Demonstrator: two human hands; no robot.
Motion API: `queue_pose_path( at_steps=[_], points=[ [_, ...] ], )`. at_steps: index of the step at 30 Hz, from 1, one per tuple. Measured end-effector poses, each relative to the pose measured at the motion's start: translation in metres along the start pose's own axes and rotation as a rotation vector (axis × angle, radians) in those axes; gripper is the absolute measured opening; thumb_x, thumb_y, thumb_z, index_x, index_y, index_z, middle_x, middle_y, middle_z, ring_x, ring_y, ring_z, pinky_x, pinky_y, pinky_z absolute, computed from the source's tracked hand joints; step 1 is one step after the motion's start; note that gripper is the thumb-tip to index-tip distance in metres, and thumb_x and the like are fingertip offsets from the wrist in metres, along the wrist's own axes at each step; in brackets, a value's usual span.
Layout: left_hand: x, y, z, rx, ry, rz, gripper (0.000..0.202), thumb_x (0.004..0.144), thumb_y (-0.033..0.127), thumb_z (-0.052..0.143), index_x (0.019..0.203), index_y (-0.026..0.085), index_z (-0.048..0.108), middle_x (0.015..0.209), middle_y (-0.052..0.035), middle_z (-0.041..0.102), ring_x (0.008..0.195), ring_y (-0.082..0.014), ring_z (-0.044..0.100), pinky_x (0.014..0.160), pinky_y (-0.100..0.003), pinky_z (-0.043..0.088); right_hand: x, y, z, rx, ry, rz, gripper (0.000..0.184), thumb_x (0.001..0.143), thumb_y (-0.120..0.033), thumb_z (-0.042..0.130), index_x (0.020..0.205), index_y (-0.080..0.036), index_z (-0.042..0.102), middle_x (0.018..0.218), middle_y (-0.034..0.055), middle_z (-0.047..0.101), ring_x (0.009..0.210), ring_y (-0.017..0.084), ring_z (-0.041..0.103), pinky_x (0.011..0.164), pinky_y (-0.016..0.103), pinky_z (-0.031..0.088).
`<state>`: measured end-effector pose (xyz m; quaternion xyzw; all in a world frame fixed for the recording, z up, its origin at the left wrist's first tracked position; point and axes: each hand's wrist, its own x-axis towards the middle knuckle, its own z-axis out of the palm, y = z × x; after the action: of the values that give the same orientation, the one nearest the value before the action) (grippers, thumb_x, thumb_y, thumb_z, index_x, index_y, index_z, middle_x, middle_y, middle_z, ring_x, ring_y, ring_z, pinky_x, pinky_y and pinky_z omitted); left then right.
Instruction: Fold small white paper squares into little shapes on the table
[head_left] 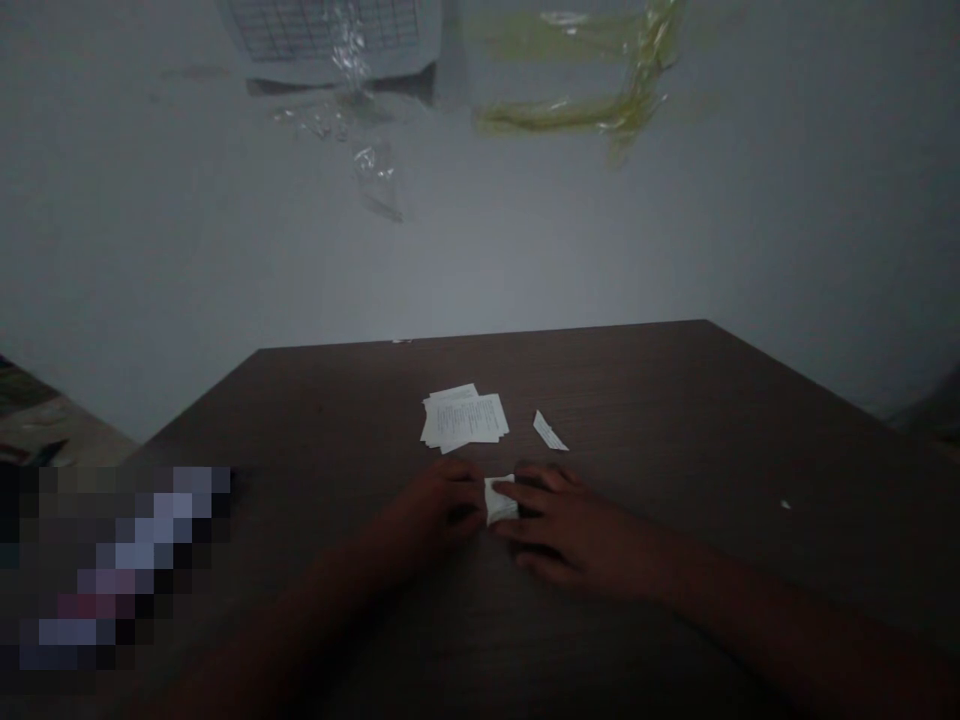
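Observation:
A small folded piece of white paper (501, 500) lies on the dark brown table between my two hands. My right hand (574, 525) reaches over it from the right, its fingers spread and the fingertips resting on the paper. On the other side my left hand (444, 503) is beside the paper's left edge, fingers bent, with a gap between thumb and forefinger. Whether its fingertips touch the paper, I cannot tell. Just beyond the hands sits a loose stack of printed paper slips (465, 418). To the right of that stack is a narrow folded paper strip (550, 432).
The brown table (337, 400) ends at a pale wall (487, 240) bearing yellow tape (555, 118) and clear tape. A tiny white scrap (785, 505) lies at the right, another (402, 341) at the back edge. A blurred-out patch (142, 545) covers the left side.

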<state>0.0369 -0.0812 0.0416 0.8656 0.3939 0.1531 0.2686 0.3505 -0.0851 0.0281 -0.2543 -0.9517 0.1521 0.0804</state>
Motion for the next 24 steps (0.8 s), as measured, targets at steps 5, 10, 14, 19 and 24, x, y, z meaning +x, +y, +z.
queue_pose_path(
  at_steps=[5, 10, 14, 19, 24],
  points=[
    [0.002, -0.006, 0.009, 0.003, 0.053, -0.030, 0.011, 0.115, 0.021, 0.080, 0.108, 0.025, 0.087, 0.140, -0.0109, 0.087, 0.137, -0.0342, 0.082, 0.129, -0.054, 0.069, 0.002, -0.001, -0.003, 0.008, 0.001, 0.001, 0.047, 0.131, -0.039, 0.074, 0.176, -0.033, 0.085, 0.196, 0.0155, 0.070, 0.181, 0.052, 0.058, 0.141, 0.079, 0.059],
    [0.000, -0.007, 0.010, -0.020, 0.120, -0.106, 0.010, 0.112, 0.028, 0.088, 0.122, 0.027, 0.087, 0.148, -0.0123, 0.088, 0.142, -0.0369, 0.083, 0.133, -0.056, 0.070, 0.003, 0.000, 0.001, 0.006, -0.010, 0.002, 0.052, 0.132, -0.044, 0.075, 0.182, -0.032, 0.080, 0.198, 0.0163, 0.067, 0.184, 0.054, 0.055, 0.143, 0.081, 0.057],
    [-0.002, -0.006, 0.004, -0.007, 0.110, -0.126, 0.017, 0.114, 0.028, 0.086, 0.131, 0.028, 0.090, 0.154, -0.0122, 0.088, 0.144, -0.0377, 0.084, 0.136, -0.058, 0.069, 0.002, 0.001, 0.005, 0.022, 0.026, 0.005, 0.055, 0.130, -0.046, 0.077, 0.183, -0.030, 0.079, 0.195, 0.0167, 0.071, 0.183, 0.051, 0.058, 0.145, 0.077, 0.056],
    [-0.004, -0.007, 0.002, 0.059, 0.057, -0.119, 0.024, 0.118, 0.027, 0.079, 0.137, 0.026, 0.092, 0.158, -0.0147, 0.086, 0.149, -0.0399, 0.084, 0.138, -0.061, 0.068, 0.002, 0.001, 0.008, 0.043, 0.040, 0.025, 0.054, 0.128, -0.046, 0.081, 0.180, -0.031, 0.082, 0.194, 0.0169, 0.071, 0.184, 0.051, 0.057, 0.147, 0.078, 0.054],
    [-0.004, -0.008, 0.003, 0.120, 0.035, -0.103, 0.028, 0.117, 0.023, 0.076, 0.139, 0.030, 0.092, 0.161, -0.0102, 0.086, 0.148, -0.0357, 0.084, 0.139, -0.053, 0.068, 0.003, -0.002, 0.005, 0.060, 0.002, 0.042, 0.055, 0.130, -0.048, 0.080, 0.181, -0.027, 0.081, 0.197, 0.0184, 0.069, 0.185, 0.054, 0.055, 0.147, 0.081, 0.053]
  ],
)
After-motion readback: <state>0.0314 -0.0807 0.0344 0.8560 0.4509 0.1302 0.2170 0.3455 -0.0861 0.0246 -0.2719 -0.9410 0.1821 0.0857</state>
